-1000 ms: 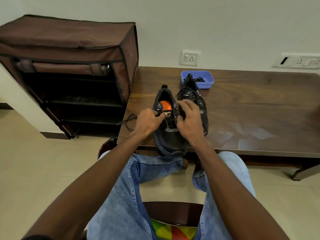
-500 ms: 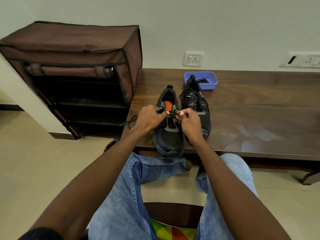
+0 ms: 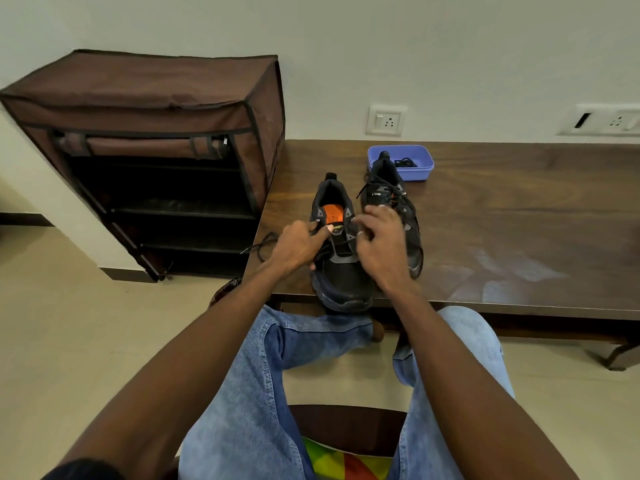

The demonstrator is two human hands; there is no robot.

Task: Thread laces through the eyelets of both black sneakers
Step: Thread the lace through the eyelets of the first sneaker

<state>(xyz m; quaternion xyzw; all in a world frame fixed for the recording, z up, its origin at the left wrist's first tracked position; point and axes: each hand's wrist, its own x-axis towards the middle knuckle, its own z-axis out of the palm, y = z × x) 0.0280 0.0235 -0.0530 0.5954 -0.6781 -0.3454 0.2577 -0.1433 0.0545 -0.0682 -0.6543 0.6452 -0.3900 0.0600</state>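
Right now both of your hands work over the near sneaker, which sits at the front edge of the counter with its toe toward you. Your left hand has its fingers curled round the lace, whose loose end trails off over the counter edge. Your right hand hovers at the eyelets with fingers loosely bent; whether they pinch the other end I cannot tell. Expect the lace to be limp, light and a little slick, so take it close behind the stiff tip, where it can be steered. The upper is soft and will fold inward, so steady it beside the eyelet. Just behind stands the second sneaker, seemingly laced, touching a blue tray.
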